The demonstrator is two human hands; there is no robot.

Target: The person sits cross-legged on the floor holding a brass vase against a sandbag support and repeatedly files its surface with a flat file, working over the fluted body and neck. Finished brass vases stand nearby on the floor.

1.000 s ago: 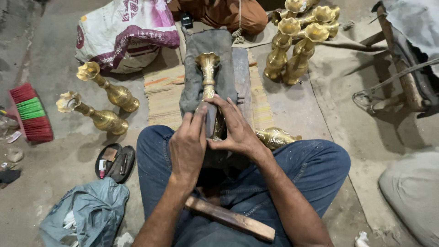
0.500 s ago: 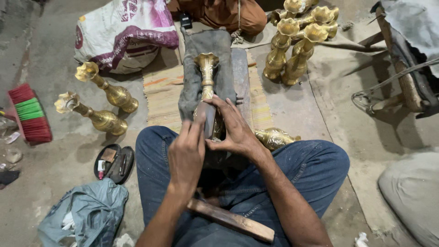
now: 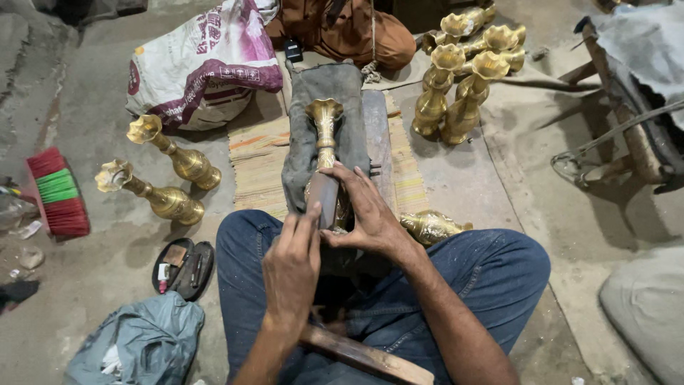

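A brass vase (image 3: pixel 324 121) lies lengthwise on a grey cloth (image 3: pixel 303 153) draped over a block in front of my knees, its flared mouth pointing away from me. My left hand (image 3: pixel 292 267) grips the near end of a dark flat tool (image 3: pixel 324 196) that rests on the vase's body. My right hand (image 3: pixel 370 217) lies over the vase beside the tool, fingers spread around it and pressing it down. The lower part of the vase is hidden under both hands. A wooden-handled hammer (image 3: pixel 363 353) rests across my lap.
Two brass vases (image 3: pixel 178 160) lie on the floor at left, several more (image 3: pixel 456 89) stand at upper right, and one brass piece (image 3: pixel 431 227) lies by my right knee. Around are a printed sack (image 3: pixel 203 64), red-green brush (image 3: pixel 57 192), open black case (image 3: pixel 185 267), grey cloth bundle (image 3: pixel 135 342), striped mat (image 3: pixel 256 164).
My left hand has drawn back a little toward my body with the tool, showing more of it. My right hand stays on the vase.
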